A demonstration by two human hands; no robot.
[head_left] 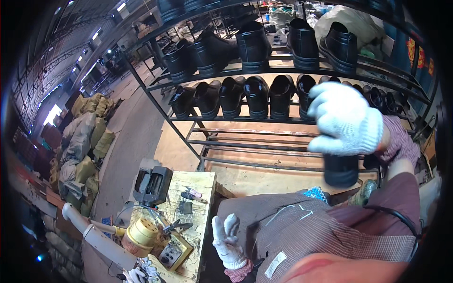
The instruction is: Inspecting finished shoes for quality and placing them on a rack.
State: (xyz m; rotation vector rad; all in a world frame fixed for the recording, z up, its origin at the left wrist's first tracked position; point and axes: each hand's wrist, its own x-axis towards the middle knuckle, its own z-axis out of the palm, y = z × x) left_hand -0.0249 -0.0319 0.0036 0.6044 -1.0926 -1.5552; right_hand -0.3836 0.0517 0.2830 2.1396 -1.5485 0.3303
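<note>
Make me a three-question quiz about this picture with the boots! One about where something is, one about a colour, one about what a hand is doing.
1. Where is the right hand?
A. Raised in front of the metal rack
B. Flat on the wooden workbench
C. Down on the floor

2. What colour are the boots on the rack?
A. White
B. Black
C. Red

3. What is the left hand doing?
A. Squeezing a hammer
B. Holding a boot
C. Holding nothing, fingers spread

Answers:
1 A, the gloved hand is up by the shelves, gripping a black boot.
2 B, every boot on the shelves looks black.
3 C, the glove is open and empty near the lap.
</note>
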